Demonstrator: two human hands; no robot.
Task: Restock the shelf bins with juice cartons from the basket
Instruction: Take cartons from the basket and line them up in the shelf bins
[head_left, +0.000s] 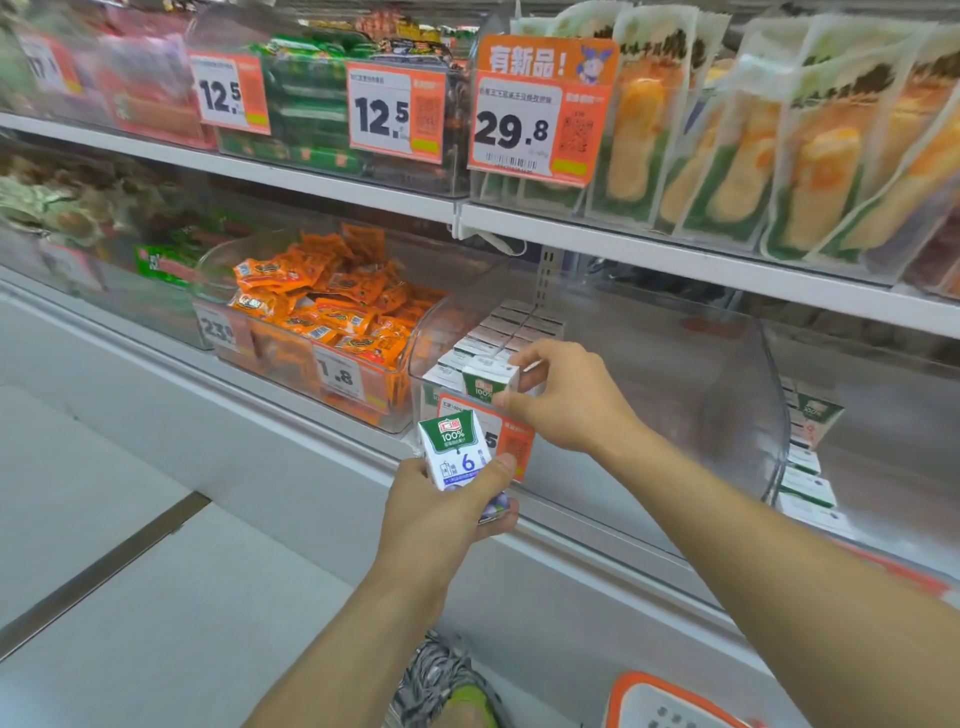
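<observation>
Shelves (675, 260) of white metal are running across the scene in two tiers, slanting down to the right, with pale grey floor tiles (130, 545) lying at near left. On the lower tier a clear plastic bin (727, 415) with rounded corners is sitting in the middle, and rows of small white juice cartons (511, 325) are standing packed in its left part, reaching toward the far wall. The right hand (563, 397) is pinching one green-and-white carton (491, 382) by its sides, just above the bin's front rim. The left hand (441, 512) is gripping a second carton (457, 449), thumb across its face, nearer and lower, in front of the bin's orange price tag (514, 439), which it is partly covering. Left of the bin, another clear tub (311, 364) is holding a heap of glossy orange snack packets (332, 301). On the upper tier, flat see-through pouches (779, 156) with orange and green contents are leaning in a row, and green packs (311, 104) are sitting behind orange-edged price cards (511, 130). More cartons (810, 457) are showing through the bin's right wall, blurred. At the bottom edge the orange rim of a basket (654, 699) is being cut off, beside a grey patterned shoe (441, 680). Goods at far left are too blurred to make out.
</observation>
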